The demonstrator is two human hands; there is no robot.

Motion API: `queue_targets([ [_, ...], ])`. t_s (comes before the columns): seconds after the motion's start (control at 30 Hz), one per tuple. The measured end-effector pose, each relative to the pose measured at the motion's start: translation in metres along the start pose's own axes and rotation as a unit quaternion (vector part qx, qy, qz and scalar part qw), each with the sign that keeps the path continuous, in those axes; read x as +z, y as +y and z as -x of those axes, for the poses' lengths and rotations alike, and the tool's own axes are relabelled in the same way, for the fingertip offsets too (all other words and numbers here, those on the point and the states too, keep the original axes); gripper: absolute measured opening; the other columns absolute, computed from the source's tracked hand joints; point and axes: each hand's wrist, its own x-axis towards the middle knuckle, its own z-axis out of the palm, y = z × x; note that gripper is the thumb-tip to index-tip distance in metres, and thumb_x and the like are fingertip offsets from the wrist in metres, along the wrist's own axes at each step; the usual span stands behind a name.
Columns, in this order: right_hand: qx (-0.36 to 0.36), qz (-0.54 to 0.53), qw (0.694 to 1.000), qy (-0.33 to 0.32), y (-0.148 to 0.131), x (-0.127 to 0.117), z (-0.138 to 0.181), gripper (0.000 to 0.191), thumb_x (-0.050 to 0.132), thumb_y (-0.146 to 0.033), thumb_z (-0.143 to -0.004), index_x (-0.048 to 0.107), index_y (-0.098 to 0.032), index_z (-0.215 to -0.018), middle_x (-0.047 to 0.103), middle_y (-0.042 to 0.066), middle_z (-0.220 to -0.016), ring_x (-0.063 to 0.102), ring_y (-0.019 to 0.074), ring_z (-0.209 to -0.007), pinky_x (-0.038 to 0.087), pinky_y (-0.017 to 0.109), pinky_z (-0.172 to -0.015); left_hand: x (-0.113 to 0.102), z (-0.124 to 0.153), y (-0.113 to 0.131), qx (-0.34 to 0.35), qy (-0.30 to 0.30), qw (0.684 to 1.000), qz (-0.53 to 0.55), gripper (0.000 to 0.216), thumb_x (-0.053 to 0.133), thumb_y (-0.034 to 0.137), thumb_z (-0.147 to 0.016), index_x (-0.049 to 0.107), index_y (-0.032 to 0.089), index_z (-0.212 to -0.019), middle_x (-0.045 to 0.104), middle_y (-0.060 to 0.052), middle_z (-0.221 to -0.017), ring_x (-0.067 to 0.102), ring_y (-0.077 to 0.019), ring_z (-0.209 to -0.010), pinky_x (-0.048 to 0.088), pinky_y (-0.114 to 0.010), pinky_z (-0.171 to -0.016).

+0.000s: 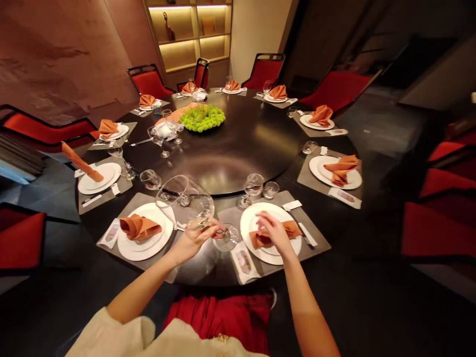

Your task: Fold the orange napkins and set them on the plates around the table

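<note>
The wine glass (199, 206) is held slantwise by its stem in the left grip (201, 236), foot turned toward the empty, loose-fingered right grip (275, 233).

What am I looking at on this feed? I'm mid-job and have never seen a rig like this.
There is no machine: these are a person's two bare hands, shown by one head-worn camera looking forward and down. The left hand holds a large stemmed glass, tilted. The right hand is over an orange napkin on a white plate; whether it touches, I can't tell. The dark round table also carries gray placemats, more plates, napkins and glasses, and a green centerpiece.
</note>
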Motion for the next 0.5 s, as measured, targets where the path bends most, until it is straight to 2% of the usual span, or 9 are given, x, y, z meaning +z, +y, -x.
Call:
queue_targets([
  [0.03,0.011,-0.005,1.000,-0.016,0.002,-0.027,0.031,0.041,0.064,-0.047,-0.070,0.064,-0.016,-0.096,0.061,0.004,-0.074,0.055,0.0125,-0.059,0.047,0.024,-0.053,0.030,-0.014,0.007,0.021,-0.020,1.000,0.003,0.026,0.052,0.045,-0.083,0.067,0.023,-0.087,0.068,-0.005,-0.086,0.065,-0.0180,-0.077,0.054,-0.029,-0.072],
  [0.07,0.032,-0.015,0.999,-0.004,0.008,-0.057,0.062,0.043,0.066,-0.050,-0.068,0.065,-0.015,-0.094,0.060,0.003,-0.071,0.054,0.0123,-0.057,0.047,0.024,-0.051,0.061,-0.030,0.012,0.046,-0.035,0.998,-0.003,0.027,0.051,0.044,-0.085,0.066,0.022,-0.089,0.068,-0.005,-0.087,0.065,-0.0181,-0.079,0.054,-0.029,-0.074],
  [0.13,0.090,-0.042,0.993,0.056,0.028,-0.122,0.118,0.046,0.068,-0.054,-0.063,0.066,-0.015,-0.088,0.059,0.003,-0.067,0.053,0.0122,-0.055,0.046,0.024,-0.050,0.123,-0.069,0.017,0.096,-0.037,0.994,-0.029,0.030,0.049,0.044,-0.086,0.067,0.020,-0.090,0.068,-0.005,-0.086,0.064,-0.0183,-0.079,0.052,-0.029,-0.075],
  [0.2,0.151,-0.061,0.977,0.137,0.049,-0.190,0.167,0.049,0.071,-0.057,-0.057,0.066,-0.015,-0.082,0.059,0.003,-0.065,0.053,0.0125,-0.054,0.046,0.024,-0.048,0.183,-0.116,0.015,0.124,0.002,0.991,-0.057,0.031,0.049,0.044,-0.086,0.067,0.019,-0.089,0.068,-0.006,-0.084,0.064,-0.0188,-0.078,0.051,-0.030,-0.078],
  [0.3,0.212,-0.062,0.947,0.234,0.069,-0.286,0.224,0.050,0.073,-0.056,-0.051,0.067,-0.015,-0.079,0.060,0.004,-0.066,0.054,0.0136,-0.055,0.046,0.024,-0.047,0.264,-0.197,0.000,0.121,0.076,0.986,-0.083,0.031,0.047,0.039,-0.088,0.066,0.015,-0.090,0.068,-0.007,-0.083,0.063,-0.0203,-0.083,0.048,-0.031,-0.082],
  [0.4,0.228,-0.078,0.917,0.319,0.072,-0.368,0.254,0.050,0.074,-0.053,-0.048,0.066,-0.015,-0.080,0.061,0.004,-0.067,0.055,0.0140,-0.057,0.047,0.023,-0.049,0.329,-0.283,-0.020,0.073,0.099,0.986,-0.115,0.029,0.043,0.029,-0.090,0.066,0.012,-0.086,0.068,-0.008,-0.087,0.063,-0.0185,-0.082,0.045,-0.027,-0.079],
  [0.5,0.208,-0.115,0.886,0.398,0.072,-0.435,0.249,0.051,0.076,-0.051,-0.047,0.064,-0.016,-0.082,0.061,0.003,-0.068,0.055,0.0126,-0.060,0.047,0.022,-0.052,0.374,-0.367,-0.038,-0.002,0.131,0.977,-0.166,0.029,0.042,0.025,-0.089,0.067,0.011,-0.085,0.069,-0.008,-0.081,0.062,-0.0160,-0.076,0.042,-0.024,-0.073],
])
